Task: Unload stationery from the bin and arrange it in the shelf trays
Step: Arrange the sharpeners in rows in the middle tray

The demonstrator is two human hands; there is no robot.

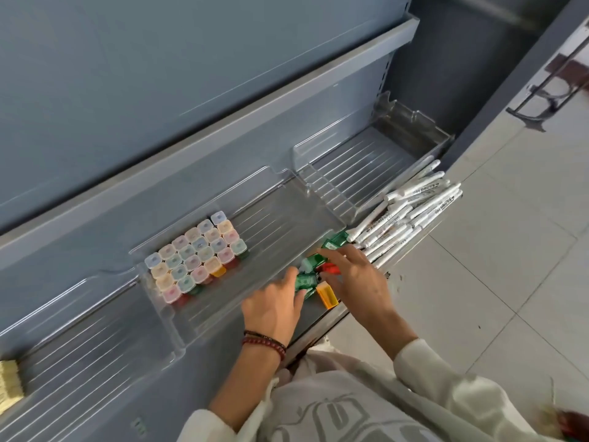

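1. At the shelf, my left hand (274, 306) lies with fingers nearly straight, the tips resting on a green box (305, 281) at the front lip of the middle tray (287, 199). It grips nothing that I can see.
2. My right hand (355, 277) is spread over the scatter of loose boxes, fingertips on another green one and a red box (331, 268). Whether thumb and finger have pinched the red one I cannot tell.
3. The stock is small plastic boxes in green, red and, nearest me, an orange box (327, 295). They lie on their sides on the shelf ledge (318, 323) just in front of the tray, with one more green beside the white pens (411, 208).
4. Inside the tray, a packed block (194, 253) of pastel-capped boxes stands upright in tight rows at the left end. The right end is bare.
5. By my judgement they will handle light, stiff and smooth-sided, and are likely to skitter if nudged. They are best taken across the two long flat sides between thumb and forefinger, cap up, one or two at a time, then set against the last row.
6. The pens look light and apt to roll. The right tray (366, 161) beside them holds nothing. The bin is out of view.
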